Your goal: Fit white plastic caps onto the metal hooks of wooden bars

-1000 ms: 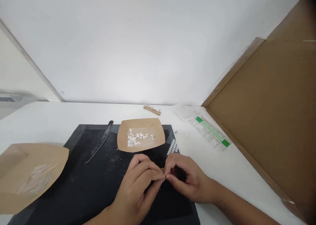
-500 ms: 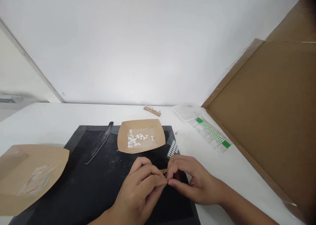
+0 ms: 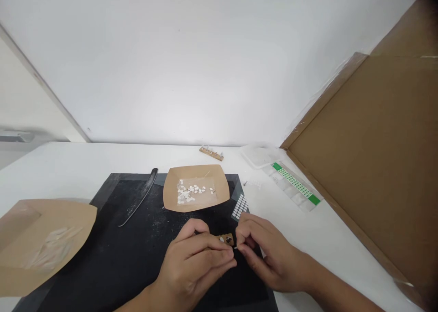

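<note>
- Half a second ago the fingertips of the left hand and right hand met; now a narrow gap parts them.
- More of the brown strip shows than before, its end sticking out just beyond the left fingertips.
- The paper tray ahead of the left hand and the sheet of white ovals just beyond the right hand have stayed put.
- The strip is small and tan, with an uneven edge; a dark, partly shiny bit sits near its exposed end and a whitish spot beside the left fingers. The rest is hidden by the left hand.
- The left hand is curled nearly closed, thumb and fingers gripping the strip.
- The right hand has thumb and forefinger pinched together, with a tiny pale sliver at their tips, near the strip's end; its exact shape is too small to tell.
</note>
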Action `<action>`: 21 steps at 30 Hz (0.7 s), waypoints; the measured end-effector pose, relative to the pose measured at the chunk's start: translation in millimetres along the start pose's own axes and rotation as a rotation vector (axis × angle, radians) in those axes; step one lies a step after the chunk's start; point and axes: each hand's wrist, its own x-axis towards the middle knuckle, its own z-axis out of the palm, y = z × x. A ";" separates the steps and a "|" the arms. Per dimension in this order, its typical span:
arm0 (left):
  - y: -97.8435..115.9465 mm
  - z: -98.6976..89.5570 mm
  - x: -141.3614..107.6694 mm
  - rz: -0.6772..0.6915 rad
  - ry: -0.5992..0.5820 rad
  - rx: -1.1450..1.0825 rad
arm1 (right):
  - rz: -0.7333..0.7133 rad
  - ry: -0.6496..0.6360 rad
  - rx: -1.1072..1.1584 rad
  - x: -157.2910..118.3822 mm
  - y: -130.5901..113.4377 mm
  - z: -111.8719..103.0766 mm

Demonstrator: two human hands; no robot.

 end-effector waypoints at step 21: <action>-15.3 16.2 -15.2 -0.339 -0.145 0.114 | -0.246 -0.022 -0.451 1.0 33.8 -1.6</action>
